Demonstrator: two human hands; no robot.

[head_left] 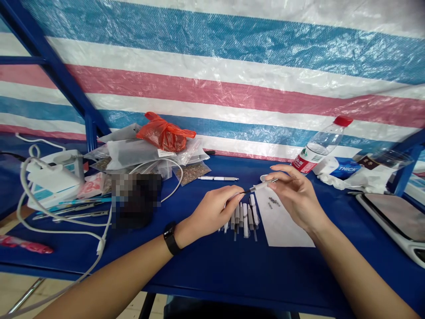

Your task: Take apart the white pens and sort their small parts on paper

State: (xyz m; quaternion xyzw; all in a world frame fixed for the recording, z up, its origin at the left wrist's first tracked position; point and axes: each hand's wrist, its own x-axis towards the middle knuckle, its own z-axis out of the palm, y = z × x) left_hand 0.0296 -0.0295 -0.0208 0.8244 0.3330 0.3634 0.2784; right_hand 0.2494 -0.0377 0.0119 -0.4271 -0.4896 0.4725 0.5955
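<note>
My left hand (215, 212) is closed in a pinch on the dark end of a thin pen part (257, 187). My right hand (295, 192) pinches the same part's white and metal end, above a white paper sheet (282, 226). Several small grey and white pen parts (245, 218) lie in a row on the blue table (212, 266) just below my left fingers. A few tiny pieces (272, 201) rest on the paper. A black band (170, 238) is on my left wrist.
A white pen (217, 178) lies behind my hands. Plastic bags and a red bag (165, 134) are piled at back left, beside a white box with cables (53, 177). A water bottle (317, 148), tissue pack (345, 167) and a tablet (395, 221) sit on the right.
</note>
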